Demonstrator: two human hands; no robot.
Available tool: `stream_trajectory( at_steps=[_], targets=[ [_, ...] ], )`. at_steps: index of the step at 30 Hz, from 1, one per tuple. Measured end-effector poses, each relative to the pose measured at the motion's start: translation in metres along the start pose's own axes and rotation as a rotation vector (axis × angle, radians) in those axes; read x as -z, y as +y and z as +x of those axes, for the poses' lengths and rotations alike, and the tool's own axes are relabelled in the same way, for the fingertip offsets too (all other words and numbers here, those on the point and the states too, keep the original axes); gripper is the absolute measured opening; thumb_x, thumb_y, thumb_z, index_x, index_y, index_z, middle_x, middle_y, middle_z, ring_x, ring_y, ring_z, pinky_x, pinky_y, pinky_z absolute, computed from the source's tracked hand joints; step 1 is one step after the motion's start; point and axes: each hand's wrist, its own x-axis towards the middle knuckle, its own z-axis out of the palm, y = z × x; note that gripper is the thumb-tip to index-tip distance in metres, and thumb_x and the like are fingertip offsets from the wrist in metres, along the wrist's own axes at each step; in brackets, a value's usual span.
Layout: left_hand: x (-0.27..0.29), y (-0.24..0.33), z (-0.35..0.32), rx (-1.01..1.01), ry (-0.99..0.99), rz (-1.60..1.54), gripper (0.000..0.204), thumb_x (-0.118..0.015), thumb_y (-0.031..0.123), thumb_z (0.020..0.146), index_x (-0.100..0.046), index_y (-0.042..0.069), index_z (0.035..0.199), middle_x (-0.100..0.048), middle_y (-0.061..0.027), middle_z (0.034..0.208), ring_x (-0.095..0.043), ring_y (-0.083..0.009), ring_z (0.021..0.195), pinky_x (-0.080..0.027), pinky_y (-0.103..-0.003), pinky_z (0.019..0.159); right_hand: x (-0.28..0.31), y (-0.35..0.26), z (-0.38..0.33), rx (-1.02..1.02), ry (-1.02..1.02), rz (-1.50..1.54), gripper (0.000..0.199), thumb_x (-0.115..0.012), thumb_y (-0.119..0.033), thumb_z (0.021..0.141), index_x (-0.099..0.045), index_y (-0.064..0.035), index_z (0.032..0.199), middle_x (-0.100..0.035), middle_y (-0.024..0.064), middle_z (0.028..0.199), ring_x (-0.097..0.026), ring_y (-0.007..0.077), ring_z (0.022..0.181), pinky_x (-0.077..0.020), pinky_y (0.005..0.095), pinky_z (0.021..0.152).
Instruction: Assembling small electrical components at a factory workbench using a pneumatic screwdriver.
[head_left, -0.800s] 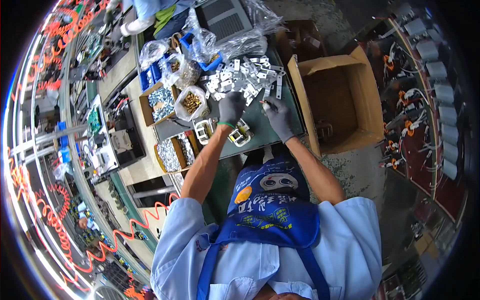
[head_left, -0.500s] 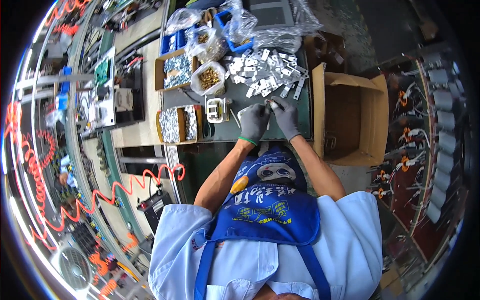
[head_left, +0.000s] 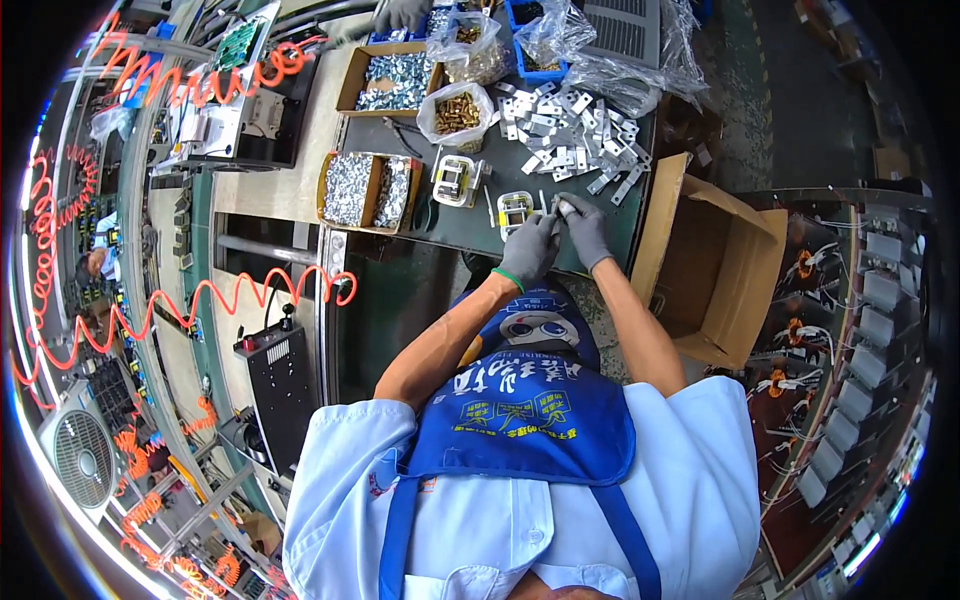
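My left hand (head_left: 530, 247) and my right hand (head_left: 584, 230), both in grey gloves, meet above the near edge of the dark green table (head_left: 460, 222). The fingers of both are closed and pinched together around something small, too hidden to name. Close beside my left hand lies a white frame-shaped part (head_left: 514, 210) with yellow on it. A similar white frame (head_left: 456, 181) lies farther left. Beyond my hands spreads a loose pile of flat silver metal plates with holes (head_left: 570, 130).
A clear bag of brass fittings (head_left: 458, 113) stands behind the frames. Cardboard boxes of small metal parts (head_left: 323, 192) (head_left: 347, 88) sit at the left. An open cardboard box (head_left: 735, 270) stands right of the table. Plastic wrap (head_left: 640, 85) lies at the back; a coiled red hose (head_left: 220, 300) hangs left.
The whole view has shifted and tilted, so the table appears farther right. The white frame beside my left hand, mostly covered before, now shows. Both hands stay close together with fingers closed.
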Motion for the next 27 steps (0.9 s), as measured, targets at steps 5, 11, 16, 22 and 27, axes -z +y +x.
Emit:
stream_trajectory(
  at_steps=[5,11,16,22,27],
  targets=[
    [0.018,-0.011,-0.023,0.003,0.014,-0.064,0.026,-0.059,0.014,0.085,-0.058,0.005,0.108,-0.059,-0.0191,0.098,-0.061,-0.0384,0.084,-0.050,-0.045,0.072,-0.011,0.009,0.023,0.008,-0.106,0.010,0.021,-0.060,-0.005,0.086,-0.069,-0.0024,0.105,-0.070,0.0064,0.099,-0.064,0.0124,0.087,-0.0504,0.0258,0.079],
    [0.046,-0.050,-0.055,0.135,0.074,-0.135,0.025,-0.061,0.014,0.084,-0.062,0.001,0.106,-0.062,-0.0200,0.097,-0.063,-0.0350,0.088,-0.051,-0.039,0.076,-0.008,0.008,0.024,-0.013,-0.147,-0.044,0.021,-0.058,-0.006,0.088,-0.069,-0.0018,0.106,-0.070,0.0067,0.100,-0.063,0.0118,0.088,-0.0497,0.0255,0.080],
    [0.060,-0.094,-0.067,0.234,0.156,-0.155,0.024,-0.060,0.014,0.084,-0.064,0.000,0.103,-0.063,-0.0200,0.098,-0.061,-0.0363,0.092,-0.050,-0.040,0.081,-0.014,0.003,0.027,0.182,-0.095,-0.284,0.021,-0.059,-0.008,0.084,-0.070,-0.0027,0.101,-0.070,0.0160,0.096,-0.068,0.0213,0.089,-0.0509,0.0304,0.078],
    [0.099,-0.153,-0.061,0.249,0.377,-0.012,0.022,-0.058,0.014,0.083,-0.067,0.001,0.098,-0.065,-0.0199,0.096,-0.062,-0.0352,0.091,-0.049,-0.040,0.083,-0.021,-0.012,0.008,0.141,-0.174,-0.507,0.038,-0.063,-0.011,0.081,-0.061,-0.0018,0.118,-0.068,0.0151,0.095,-0.064,0.0179,0.079,-0.0503,0.0311,0.070],
    [0.147,-0.217,-0.027,0.405,0.322,0.236,0.022,-0.057,0.020,0.084,-0.067,0.006,0.098,-0.064,-0.0189,0.094,-0.062,-0.0366,0.090,-0.049,-0.044,0.079,-0.039,-0.018,-0.007,0.219,-0.049,-0.435,0.037,-0.059,-0.003,0.080,-0.060,-0.0013,0.117,-0.067,0.0158,0.089,-0.064,0.0177,0.076,-0.0494,0.0330,0.067]
  ],
)
